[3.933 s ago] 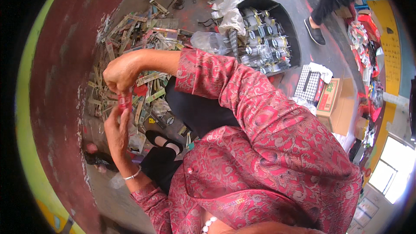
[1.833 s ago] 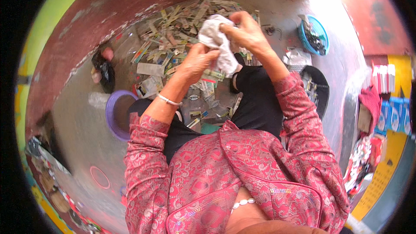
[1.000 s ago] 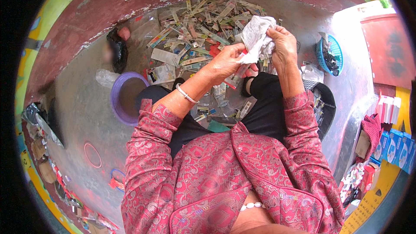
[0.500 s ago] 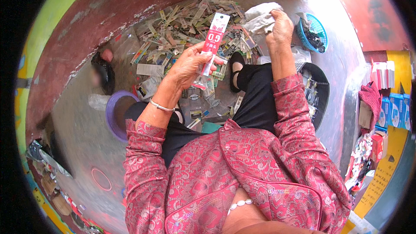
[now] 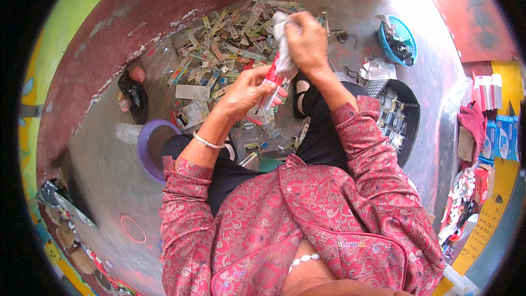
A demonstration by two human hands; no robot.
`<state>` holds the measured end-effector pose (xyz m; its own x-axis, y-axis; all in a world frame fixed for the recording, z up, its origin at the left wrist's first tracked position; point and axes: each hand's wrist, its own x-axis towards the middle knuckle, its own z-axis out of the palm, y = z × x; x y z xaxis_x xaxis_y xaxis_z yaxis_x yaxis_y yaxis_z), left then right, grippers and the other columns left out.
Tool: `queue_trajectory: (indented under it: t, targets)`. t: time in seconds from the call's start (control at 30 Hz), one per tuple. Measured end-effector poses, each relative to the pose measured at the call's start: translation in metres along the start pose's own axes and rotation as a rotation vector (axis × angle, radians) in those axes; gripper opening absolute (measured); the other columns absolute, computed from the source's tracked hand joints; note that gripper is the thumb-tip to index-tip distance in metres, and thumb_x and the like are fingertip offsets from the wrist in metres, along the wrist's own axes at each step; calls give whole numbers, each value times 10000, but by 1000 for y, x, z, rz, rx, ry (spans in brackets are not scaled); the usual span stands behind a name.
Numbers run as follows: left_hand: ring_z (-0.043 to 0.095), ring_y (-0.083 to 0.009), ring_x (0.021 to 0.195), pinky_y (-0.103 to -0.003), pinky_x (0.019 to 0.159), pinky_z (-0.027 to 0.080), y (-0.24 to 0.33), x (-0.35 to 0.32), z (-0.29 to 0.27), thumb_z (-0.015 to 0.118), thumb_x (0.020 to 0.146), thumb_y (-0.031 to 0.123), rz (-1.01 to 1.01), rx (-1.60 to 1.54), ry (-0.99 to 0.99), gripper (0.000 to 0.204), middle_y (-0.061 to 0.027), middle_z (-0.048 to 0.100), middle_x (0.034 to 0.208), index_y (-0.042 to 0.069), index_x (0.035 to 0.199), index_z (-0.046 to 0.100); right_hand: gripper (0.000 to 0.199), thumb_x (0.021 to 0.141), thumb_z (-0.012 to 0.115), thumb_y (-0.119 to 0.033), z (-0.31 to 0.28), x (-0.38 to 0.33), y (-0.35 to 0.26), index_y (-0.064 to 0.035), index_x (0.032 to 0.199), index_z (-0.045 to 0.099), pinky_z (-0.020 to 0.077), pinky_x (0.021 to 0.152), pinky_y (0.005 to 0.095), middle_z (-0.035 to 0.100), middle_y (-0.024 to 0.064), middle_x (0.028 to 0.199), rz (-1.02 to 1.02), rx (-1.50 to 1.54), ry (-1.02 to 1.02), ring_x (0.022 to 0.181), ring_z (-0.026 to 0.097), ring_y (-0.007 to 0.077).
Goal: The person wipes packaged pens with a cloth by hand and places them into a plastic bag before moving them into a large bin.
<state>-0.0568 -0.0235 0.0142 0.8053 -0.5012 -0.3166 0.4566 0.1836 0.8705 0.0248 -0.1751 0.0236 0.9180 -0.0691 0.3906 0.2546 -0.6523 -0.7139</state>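
Observation:
My left hand (image 5: 246, 94) is closed around a slim red-and-white packet (image 5: 274, 81), held upright and slightly tilted over my lap. Bunched in my right hand (image 5: 308, 45) is a pale grey cloth (image 5: 285, 60), pressed against the packet's upper part and covering it. Both hands meet above my knees. Beyond them a pile of slim clear and coloured packets (image 5: 230, 52) spreads over the floor, reaching back toward my feet. By my right knee stands a black tub (image 5: 415, 111) with several packets lying in it.
A blue plastic basket (image 5: 412, 35) with dark stuff inside stands at the far right. A purple basin (image 5: 141, 151) sits by my left knee, near a black plastic bag (image 5: 138, 98). Blue boxes (image 5: 501, 137) are stacked at the right edge. A reddish wall (image 5: 109, 49) bounds the far left.
My right hand has swung left with the cloth, from beside the pile onto the packet. The packet's printed upper part is now mostly covered; my left hand still grips it.

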Motion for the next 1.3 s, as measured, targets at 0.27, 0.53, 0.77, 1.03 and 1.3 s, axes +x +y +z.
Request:
queue_trajectory:
  t: [0.27, 0.53, 0.77, 1.03, 1.3]
  targets:
    - [595, -277, 913, -360, 813, 497, -11, 20, -31, 481, 799, 43, 201, -475, 372, 233, -226, 577, 1023, -73, 1002, 478, 138, 723, 598, -45, -13, 16, 21, 24, 841, 617, 464, 621, 239, 629, 53, 726, 392, 818, -45, 649, 563, 94]
    - [575, -241, 920, -367, 853, 470, -17, 32, -31, 416, 895, 130, 161, -717, 487, 238, -138, 581, 1014, -36, 1033, 515, 200, 767, 529, -196, 33, -35, -28, -74, 906, 604, 476, 673, 424, 545, 128, 892, -343, 17, -405, 747, 589, 330]
    - [546, -271, 997, -402, 932, 409, -1, 29, -72, 336, 938, 191, 281, -879, 586, 308, -150, 566, 1081, -22, 1101, 489, 143, 740, 544, -117, 7, -43, -34, -87, 861, 614, 474, 665, 402, 566, 87, 903, -479, -85, -735, 764, 593, 313]
    - [449, -328, 1139, -446, 966, 376, 16, 20, -73, 330, 942, 198, 496, -814, 691, 310, -203, 461, 1229, -6, 1155, 428, 261, 704, 557, -183, -25, 6, 12, -66, 919, 649, 472, 755, 376, 629, 176, 865, 178, -123, -356, 842, 613, 313]
    - [544, -274, 1022, -392, 879, 449, 6, 27, -44, 351, 944, 189, 564, -537, 539, 294, -183, 537, 1118, -24, 1120, 451, 416, 774, 575, -200, 14, -18, -22, 76, 1081, 519, 470, 690, 271, 610, 112, 900, 522, 733, -729, 774, 584, 167]
